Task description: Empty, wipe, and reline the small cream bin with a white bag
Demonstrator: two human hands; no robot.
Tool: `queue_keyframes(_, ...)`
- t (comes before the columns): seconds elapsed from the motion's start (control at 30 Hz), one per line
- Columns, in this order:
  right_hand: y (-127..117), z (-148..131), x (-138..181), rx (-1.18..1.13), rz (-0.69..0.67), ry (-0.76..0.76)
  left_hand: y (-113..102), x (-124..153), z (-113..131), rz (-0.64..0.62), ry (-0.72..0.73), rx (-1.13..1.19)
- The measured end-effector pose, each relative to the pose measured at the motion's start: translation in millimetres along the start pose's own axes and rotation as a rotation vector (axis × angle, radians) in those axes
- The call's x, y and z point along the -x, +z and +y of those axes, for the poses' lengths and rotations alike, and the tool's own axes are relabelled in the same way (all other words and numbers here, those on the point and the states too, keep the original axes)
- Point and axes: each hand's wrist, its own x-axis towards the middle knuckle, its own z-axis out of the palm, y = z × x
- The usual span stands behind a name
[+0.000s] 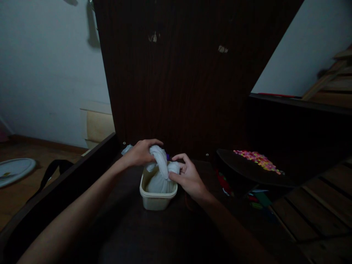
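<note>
A white cloth point(160, 161), twisted into a thick strand at the top, bulges inside a cream plastic tub point(158, 201) on a dark wooden surface. My left hand point(141, 152) is closed round the upper end of the strand, at the tub's far left. At the right, my right hand point(188, 176) has its thumb and fingers closed on the cloth near the base of the twist. The lower part of the cloth is hidden by the tub's wall. Something small and purple point(167, 157) shows behind the strand, too little to name.
A tall dark wooden panel point(176, 80) stands behind the tub. Right of it, small pink and yellow pieces point(257, 160) lie on a dark shelf. A low dark ledge point(66, 179) borders the left side. A pale crumpled thing point(127, 149) lies beyond my left wrist.
</note>
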Motion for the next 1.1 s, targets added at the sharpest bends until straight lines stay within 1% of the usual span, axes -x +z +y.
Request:
queue_keyframes(0.07,2,1,-1,0.003,0.06,-0.02,14,1,5,0.123,-0.004,-0.146)
queue_keyframes(0.13,5,1,0,0.024,0.094,-0.038,26,6,16,0.285,-0.042,-0.371)
queue_keyframes(0.2,7,1,0,0.032,0.11,-0.05,35,14,27,0.372,-0.071,-0.534)
queue_keyframes(0.27,9,0,0,0.015,0.124,-0.054,39,21,35,0.415,-0.093,-0.583)
queue_keyframes(0.37,8,1,-3,-0.019,0.144,-0.049,40,26,32,0.427,-0.111,-0.461)
queue_keyframes(0.43,6,2,-5,-0.034,0.156,-0.055,39,26,24,0.355,-0.056,-0.272)
queue_keyframes(0.47,6,3,-6,-0.039,0.162,-0.06,38,26,19,0.29,-0.014,-0.148)
queue_keyframes(0.53,4,4,-7,-0.043,0.168,-0.069,34,26,10,0.121,0.039,0.162)
queue_keyframes(0.6,3,5,-7,-0.045,0.168,-0.078,30,27,6,-0.062,0.023,0.497)
queue_keyframes(0.63,3,6,-7,-0.045,0.168,-0.084,28,28,5,-0.132,0.003,0.635)
queue_keyframes(0.67,3,7,-7,-0.045,0.168,-0.089,27,30,5,-0.171,-0.009,0.738)
queue_keyframes(0.7,2,8,-7,-0.047,0.172,-0.095,28,31,5,-0.17,-0.011,0.804)
queue_keyframes(0.73,2,9,-7,-0.052,0.177,-0.099,30,32,5,-0.13,-0.007,0.838)
queue_keyframes(0.87,3,12,-5,-0.081,0.177,-0.12,48,30,4,0.159,0.025,0.854)
queue_keyframes(1.0,6,14,-4,-0.096,0.151,-0.149,68,21,0,0.384,0.136,0.912)
queue_keyframes(1.1,7,14,-5,-0.087,0.148,-0.187,74,15,-3,0.56,0.166,0.868)
